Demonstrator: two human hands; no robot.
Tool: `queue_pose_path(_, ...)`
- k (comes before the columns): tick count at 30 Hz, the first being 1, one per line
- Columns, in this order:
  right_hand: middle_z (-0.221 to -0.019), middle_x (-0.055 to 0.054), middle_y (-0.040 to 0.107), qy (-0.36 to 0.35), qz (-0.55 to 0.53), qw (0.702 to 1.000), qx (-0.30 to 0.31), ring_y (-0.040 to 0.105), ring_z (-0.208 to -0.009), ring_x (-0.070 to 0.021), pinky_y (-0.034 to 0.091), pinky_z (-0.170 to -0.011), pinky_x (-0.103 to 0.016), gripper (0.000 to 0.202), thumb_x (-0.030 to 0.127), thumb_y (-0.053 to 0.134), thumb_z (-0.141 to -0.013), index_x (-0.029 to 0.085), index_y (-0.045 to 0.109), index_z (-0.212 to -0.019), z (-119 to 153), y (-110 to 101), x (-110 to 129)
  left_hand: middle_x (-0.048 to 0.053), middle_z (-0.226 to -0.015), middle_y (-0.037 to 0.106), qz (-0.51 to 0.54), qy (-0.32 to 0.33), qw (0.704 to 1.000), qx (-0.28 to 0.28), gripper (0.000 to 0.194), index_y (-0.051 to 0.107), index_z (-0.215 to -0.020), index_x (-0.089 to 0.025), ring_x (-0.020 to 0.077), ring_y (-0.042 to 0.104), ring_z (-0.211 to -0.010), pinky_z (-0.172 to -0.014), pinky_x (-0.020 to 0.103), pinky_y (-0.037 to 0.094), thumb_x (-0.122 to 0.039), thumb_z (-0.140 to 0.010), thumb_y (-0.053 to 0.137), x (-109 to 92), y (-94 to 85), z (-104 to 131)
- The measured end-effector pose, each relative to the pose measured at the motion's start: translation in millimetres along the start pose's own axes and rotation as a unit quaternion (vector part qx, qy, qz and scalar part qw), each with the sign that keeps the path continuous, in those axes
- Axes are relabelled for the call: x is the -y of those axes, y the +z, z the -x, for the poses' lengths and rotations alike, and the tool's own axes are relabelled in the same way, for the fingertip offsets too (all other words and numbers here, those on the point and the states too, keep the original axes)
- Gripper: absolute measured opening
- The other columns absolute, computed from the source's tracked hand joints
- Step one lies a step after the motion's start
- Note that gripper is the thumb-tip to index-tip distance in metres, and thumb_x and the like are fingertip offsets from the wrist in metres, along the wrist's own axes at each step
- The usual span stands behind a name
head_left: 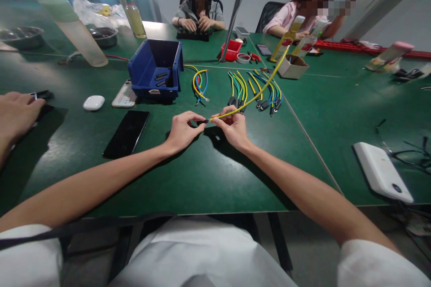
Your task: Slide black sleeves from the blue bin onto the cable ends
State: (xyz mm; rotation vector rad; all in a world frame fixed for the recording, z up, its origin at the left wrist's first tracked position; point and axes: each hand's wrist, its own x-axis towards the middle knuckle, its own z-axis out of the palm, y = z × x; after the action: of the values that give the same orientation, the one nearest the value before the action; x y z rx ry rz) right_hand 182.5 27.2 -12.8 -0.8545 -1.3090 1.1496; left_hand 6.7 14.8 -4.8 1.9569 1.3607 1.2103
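Between thumb and fingers, my left hand (183, 131) pinches a small black sleeve (202, 122). My right hand (234, 128) grips a yellow wire (257, 101) close to its end, which points at the sleeve; whether the two touch I cannot tell. The wire's long free part arcs up and to the right. Just beyond my hands lies a row of yellow and green wires (238, 87) with black sleeves on their near ends. Right of it is another group of wires (269, 92), some blue. Farther left, a few loose wires (201, 83) have bare metal lugs.
A blue bin (155, 87) holding black sleeves stands left of the wires. Nearby are a black phone (127, 134), another phone (124, 95) and a white case (94, 103). A power bank (382, 170) lies right. Another person's hand (20, 110) rests at left; two people sit opposite.
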Motion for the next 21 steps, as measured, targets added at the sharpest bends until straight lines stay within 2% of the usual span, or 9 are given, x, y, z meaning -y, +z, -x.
queue_pose_path(21,-0.077,0.001,0.071,0.012,0.014,1.0,0.003,0.069,-0.072,-0.0166,0.053,-0.068,-0.03,0.033,0.032,0.077,-0.069,0.023,0.047,-0.08,-0.5,-2.1,-1.0,0.003,-0.084,0.071,0.001,0.02,1.0,0.008,0.011,0.073,-0.083,-0.018,0.013,0.061,-0.07,-0.065,0.025,0.05,-0.025,-0.077,0.067,-1.5,-0.2,0.5)
